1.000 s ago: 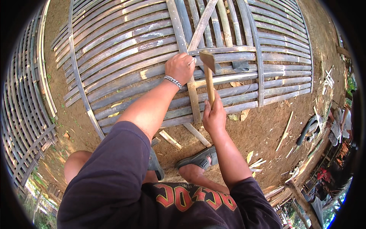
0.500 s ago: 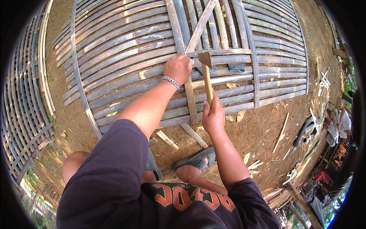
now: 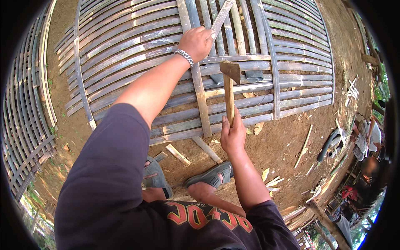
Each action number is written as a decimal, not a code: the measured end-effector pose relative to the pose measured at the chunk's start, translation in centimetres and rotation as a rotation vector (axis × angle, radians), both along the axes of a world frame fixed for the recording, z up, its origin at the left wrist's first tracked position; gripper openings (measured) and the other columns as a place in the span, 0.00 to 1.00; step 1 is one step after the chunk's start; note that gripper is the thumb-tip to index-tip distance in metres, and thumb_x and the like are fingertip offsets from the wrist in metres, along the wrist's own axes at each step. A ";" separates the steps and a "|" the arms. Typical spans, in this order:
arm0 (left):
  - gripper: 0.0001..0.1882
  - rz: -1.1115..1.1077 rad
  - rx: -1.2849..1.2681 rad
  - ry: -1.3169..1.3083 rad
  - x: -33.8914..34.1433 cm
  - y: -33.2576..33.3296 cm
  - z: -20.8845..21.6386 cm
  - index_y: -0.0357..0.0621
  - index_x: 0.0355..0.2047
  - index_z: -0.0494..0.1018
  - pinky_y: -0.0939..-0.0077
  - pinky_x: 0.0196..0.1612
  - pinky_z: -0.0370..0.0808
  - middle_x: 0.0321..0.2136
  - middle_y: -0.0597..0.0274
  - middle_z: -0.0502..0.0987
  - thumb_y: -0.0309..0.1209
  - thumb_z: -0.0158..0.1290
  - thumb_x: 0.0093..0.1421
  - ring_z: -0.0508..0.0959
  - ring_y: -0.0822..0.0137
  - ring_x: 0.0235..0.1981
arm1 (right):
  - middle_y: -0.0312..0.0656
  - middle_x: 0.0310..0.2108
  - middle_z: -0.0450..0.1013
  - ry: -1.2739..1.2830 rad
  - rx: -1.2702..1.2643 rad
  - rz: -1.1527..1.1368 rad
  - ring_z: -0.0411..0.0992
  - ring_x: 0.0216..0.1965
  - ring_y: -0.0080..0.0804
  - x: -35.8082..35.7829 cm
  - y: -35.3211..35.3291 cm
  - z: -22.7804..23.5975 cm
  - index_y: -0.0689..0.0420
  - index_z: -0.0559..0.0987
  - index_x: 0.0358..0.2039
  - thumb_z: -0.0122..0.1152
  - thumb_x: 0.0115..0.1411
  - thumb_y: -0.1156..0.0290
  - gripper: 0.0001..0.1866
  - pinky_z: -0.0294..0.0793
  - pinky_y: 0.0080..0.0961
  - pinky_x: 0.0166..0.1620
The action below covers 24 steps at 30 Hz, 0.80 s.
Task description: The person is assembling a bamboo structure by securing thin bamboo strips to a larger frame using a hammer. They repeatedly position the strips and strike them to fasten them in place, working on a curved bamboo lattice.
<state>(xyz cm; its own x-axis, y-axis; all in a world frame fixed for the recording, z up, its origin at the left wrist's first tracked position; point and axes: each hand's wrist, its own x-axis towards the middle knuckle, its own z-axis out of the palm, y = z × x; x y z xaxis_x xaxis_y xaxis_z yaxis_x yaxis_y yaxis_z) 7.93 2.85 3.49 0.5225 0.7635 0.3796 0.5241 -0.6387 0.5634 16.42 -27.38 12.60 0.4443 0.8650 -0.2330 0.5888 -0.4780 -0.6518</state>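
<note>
My left hand (image 3: 196, 43) is closed around the lower end of a loose bamboo strip (image 3: 221, 18), which slants up and to the right over the slatted bamboo panel (image 3: 201, 102). A silver chain bracelet (image 3: 184, 57) circles the left wrist. My right hand (image 3: 234, 133) grips the wooden handle of a hatchet (image 3: 230, 89) low down. Its rusty brown head points up, raised over the near part of the panel. A dark folded piece of material (image 3: 254, 76) lies on the slats just right of the hatchet head.
Offcuts of bamboo (image 3: 178, 154) lie on the dirt (image 3: 275, 141) between the panel and my sandalled feet (image 3: 208, 181). Another slatted panel (image 3: 29, 104) stands at the far left. Scraps and a dark curved piece (image 3: 328, 144) lie to the right.
My left hand has moved up and away, shifting the bamboo strip's lower end off the crosspiece. The hatchet has come slightly nearer and its head has turned.
</note>
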 end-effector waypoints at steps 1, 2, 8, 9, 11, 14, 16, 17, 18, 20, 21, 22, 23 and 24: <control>0.14 -0.039 0.016 0.050 0.3 -0.1 -0.7 0.47 0.47 0.80 0.59 0.42 0.74 0.31 0.57 0.77 0.33 0.50 0.65 0.78 0.54 0.36 | 0.61 0.51 0.75 0.003 0.003 0.012 0.76 0.50 0.61 -0.2 0.1 0.0 0.60 0.67 0.64 0.59 0.65 0.74 0.27 0.77 0.44 0.50; 0.14 -0.082 0.029 0.101 0.6 -0.4 -1.0 0.48 0.48 0.80 0.59 0.44 0.74 0.32 0.57 0.78 0.33 0.50 0.65 0.78 0.55 0.38 | 0.61 0.51 0.74 0.006 0.003 0.020 0.76 0.50 0.61 -0.4 0.0 -0.1 0.61 0.67 0.64 0.59 0.65 0.74 0.27 0.77 0.44 0.50; 0.17 -0.149 -0.015 0.251 0.6 -0.3 -1.6 0.49 0.51 0.78 0.61 0.51 0.73 0.40 0.62 0.81 0.32 0.48 0.65 0.80 0.60 0.46 | 0.62 0.51 0.74 -0.006 -0.114 0.089 0.75 0.49 0.62 -0.2 1.1 -2.4 0.61 0.65 0.65 0.58 0.65 0.75 0.28 0.76 0.46 0.50; 0.17 -0.145 -0.001 0.228 0.4 -0.3 -1.9 0.49 0.52 0.78 0.60 0.50 0.73 0.40 0.61 0.81 0.31 0.49 0.63 0.79 0.59 0.45 | 0.61 0.51 0.74 -0.018 -0.065 0.101 0.75 0.49 0.62 -0.2 1.3 -2.4 0.61 0.65 0.65 0.58 0.65 0.75 0.28 0.76 0.46 0.50; 0.19 -0.144 0.029 0.179 0.4 -0.6 -2.0 0.49 0.53 0.77 0.59 0.48 0.72 0.38 0.60 0.80 0.28 0.50 0.61 0.79 0.57 0.43 | 0.61 0.52 0.73 -0.047 0.036 0.118 0.75 0.49 0.62 -0.2 1.4 -2.5 0.61 0.64 0.65 0.58 0.65 0.75 0.28 0.76 0.46 0.50; 0.18 -0.159 -0.028 0.269 0.6 -0.2 -1.8 0.49 0.53 0.77 0.61 0.52 0.73 0.42 0.62 0.81 0.32 0.48 0.64 0.80 0.61 0.46 | 0.61 0.55 0.72 -0.083 0.141 0.134 0.74 0.51 0.62 -0.3 0.9 -3.6 0.60 0.64 0.65 0.57 0.65 0.75 0.29 0.76 0.45 0.51; 0.18 -0.160 -0.030 0.273 0.6 0.0 -1.8 0.49 0.53 0.77 0.61 0.52 0.73 0.42 0.62 0.81 0.32 0.48 0.65 0.80 0.61 0.46 | 0.60 0.55 0.72 -0.106 -0.020 0.133 0.74 0.51 0.61 -0.5 1.1 -3.6 0.60 0.65 0.65 0.58 0.65 0.74 0.28 0.76 0.46 0.51; 0.18 -0.162 -0.034 0.277 0.6 0.0 -1.8 0.49 0.53 0.77 0.61 0.52 0.73 0.42 0.62 0.81 0.32 0.48 0.65 0.80 0.61 0.46 | 0.60 0.54 0.73 -0.101 -0.048 0.132 0.74 0.51 0.61 -0.5 1.4 -3.3 0.60 0.65 0.65 0.58 0.65 0.74 0.28 0.76 0.46 0.51; 0.18 -0.164 -0.038 0.281 0.6 0.1 -1.8 0.49 0.53 0.77 0.61 0.52 0.73 0.42 0.62 0.81 0.32 0.48 0.65 0.80 0.61 0.46 | 0.60 0.54 0.73 -0.096 -0.076 0.129 0.74 0.51 0.61 -0.4 1.7 -2.9 0.60 0.65 0.65 0.58 0.65 0.73 0.28 0.76 0.47 0.51; 0.18 -0.161 -0.032 0.283 0.5 0.0 -1.8 0.49 0.54 0.77 0.61 0.52 0.73 0.42 0.62 0.81 0.32 0.47 0.65 0.80 0.61 0.46 | 0.60 0.53 0.74 -0.069 -0.119 0.072 0.75 0.50 0.62 -0.6 2.1 -1.7 0.59 0.67 0.64 0.58 0.65 0.72 0.26 0.77 0.47 0.50; 0.18 -0.160 -0.032 0.287 0.4 -0.1 -1.8 0.49 0.54 0.77 0.61 0.52 0.73 0.42 0.62 0.81 0.32 0.47 0.65 0.80 0.61 0.46 | 0.60 0.52 0.74 -0.080 0.011 0.072 0.75 0.49 0.62 -0.7 2.2 -1.3 0.59 0.66 0.64 0.58 0.65 0.72 0.27 0.77 0.47 0.50; 0.19 -0.154 -0.031 0.276 0.4 -0.2 -1.9 0.49 0.54 0.77 0.61 0.51 0.73 0.41 0.62 0.81 0.30 0.48 0.64 0.79 0.61 0.45 | 0.60 0.52 0.74 -0.091 0.140 0.071 0.75 0.49 0.62 -0.7 2.3 -1.0 0.58 0.66 0.64 0.58 0.65 0.72 0.27 0.77 0.48 0.49; 0.19 -0.151 -0.028 0.261 0.5 -0.1 -1.8 0.49 0.54 0.77 0.61 0.50 0.73 0.41 0.61 0.81 0.29 0.49 0.63 0.79 0.60 0.45 | 0.60 0.51 0.74 -0.104 0.271 0.067 0.75 0.48 0.62 -0.6 2.2 -0.8 0.58 0.66 0.64 0.58 0.65 0.72 0.27 0.77 0.48 0.49; 0.20 -0.149 -0.026 0.247 0.6 0.0 -1.8 0.49 0.54 0.77 0.61 0.49 0.73 0.40 0.61 0.81 0.28 0.50 0.62 0.79 0.59 0.44 | 0.61 0.50 0.75 -0.063 0.302 0.049 0.76 0.47 0.63 -0.5 1.5 -1.4 0.57 0.65 0.65 0.58 0.65 0.72 0.27 0.77 0.49 0.48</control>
